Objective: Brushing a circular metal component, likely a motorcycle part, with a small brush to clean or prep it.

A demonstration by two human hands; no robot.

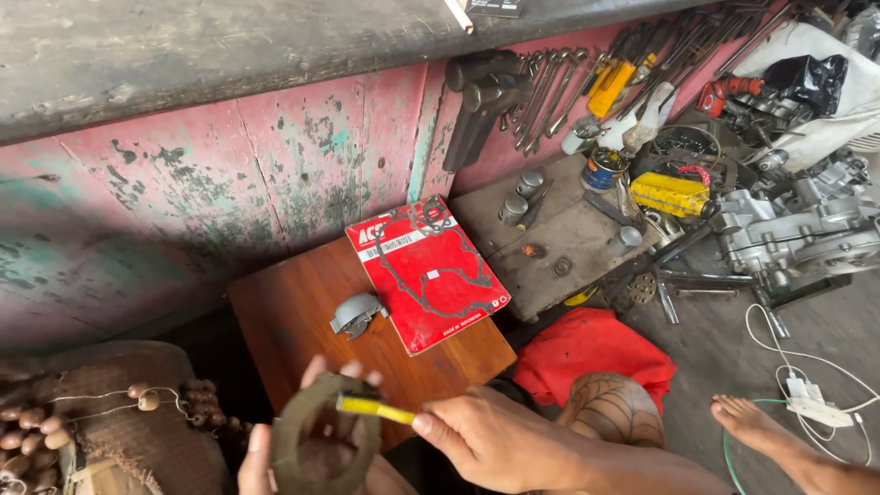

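Note:
My left hand (275, 458) holds a dark grey friction ring (293, 431) upright at the bottom of the view, fingers behind it. My right hand (500, 440) grips a small yellow-handled tool (371, 407) whose tip lies across the ring's top edge. Behind both hands stands a brown wooden stool (284, 321). On it lie a red gasket packet (426, 270) and a small grey metal part (355, 313).
A worn pink wall (229, 174) rises behind the stool. Wrenches and hammers (513, 92), sockets, a tin, a yellow box (669, 192) and an engine case (788, 234) crowd the right. A red cloth (596, 353), my knee, a bare foot (752, 422) and white cables lie below.

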